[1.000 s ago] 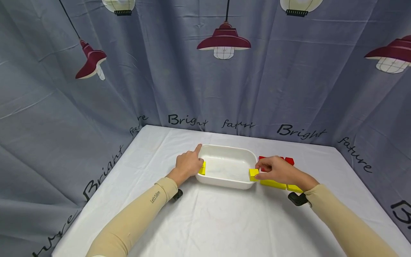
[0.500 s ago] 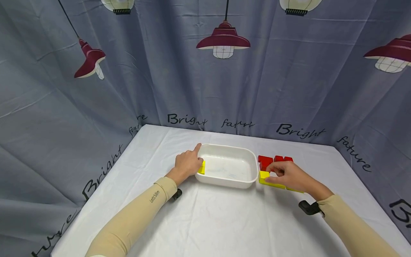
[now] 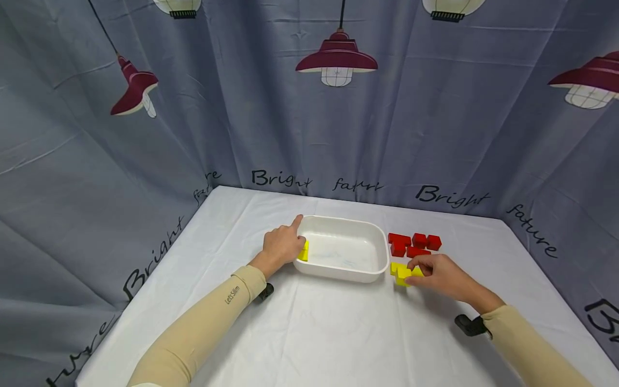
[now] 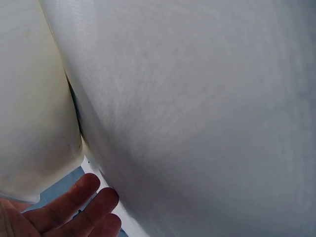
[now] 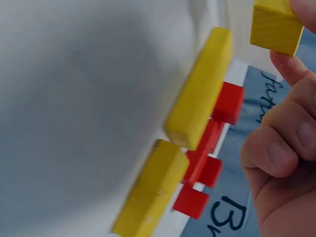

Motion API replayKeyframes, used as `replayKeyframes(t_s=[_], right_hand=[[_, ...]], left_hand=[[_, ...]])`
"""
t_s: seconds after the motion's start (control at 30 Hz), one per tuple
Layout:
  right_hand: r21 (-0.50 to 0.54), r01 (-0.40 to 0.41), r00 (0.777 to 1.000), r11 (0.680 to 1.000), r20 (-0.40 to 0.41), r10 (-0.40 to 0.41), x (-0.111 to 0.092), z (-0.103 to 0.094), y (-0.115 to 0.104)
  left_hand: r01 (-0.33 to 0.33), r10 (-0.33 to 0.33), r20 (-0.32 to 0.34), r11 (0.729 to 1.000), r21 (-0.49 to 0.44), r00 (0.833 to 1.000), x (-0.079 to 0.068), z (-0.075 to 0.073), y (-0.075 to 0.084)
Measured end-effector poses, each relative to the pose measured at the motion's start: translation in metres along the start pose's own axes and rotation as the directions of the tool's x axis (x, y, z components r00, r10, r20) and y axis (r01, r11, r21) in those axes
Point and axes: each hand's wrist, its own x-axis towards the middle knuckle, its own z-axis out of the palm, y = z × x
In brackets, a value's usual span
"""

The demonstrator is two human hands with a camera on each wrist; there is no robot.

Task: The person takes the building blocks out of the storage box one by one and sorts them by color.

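My left hand (image 3: 281,244) holds the left rim of a white rectangular tub (image 3: 340,273), the index finger stretched along the edge and the thumb at its inside. Small yellow blocks (image 3: 304,251) lie in the tub against that wall, partly covered by the thumb. In the left wrist view, fingertips (image 4: 106,200) show below the tub's outer wall (image 4: 39,123). My right hand (image 3: 444,275) pinches a yellow cube (image 5: 276,25) between thumb and index finger, just right of the tub. Beneath and beside it lie two long yellow blocks (image 5: 202,91), end to end.
Several red blocks (image 3: 418,240) sit behind the yellow ones, to the right of the tub. A white cloth covers the table (image 3: 338,333). A grey curtain (image 3: 271,129) with printed lamps and lettering hangs along the table's back and sides.
My right hand has carried the yellow cube out from the tub's right end, to the right and slightly toward me. The red blocks show more fully. The left hand stays at the rim.
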Motion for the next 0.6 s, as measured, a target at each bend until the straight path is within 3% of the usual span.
replayKeyframes(t_s=[0.27,0.6], right_hand=[[-0.025,-0.032,1.0,0.999,-0.003,0.031,0.002,0.015,0.011],[-0.055,-0.027,1.0,0.998,-0.002,0.027,0.002,0.02,0.011]], left_hand=[[0.001,-0.001,0.006,1.0,0.003,1.0,0.001,0.0,0.0],[0.006,-0.006,0.02,1.0,0.0,1.0,0.0,-0.001,0.001]])
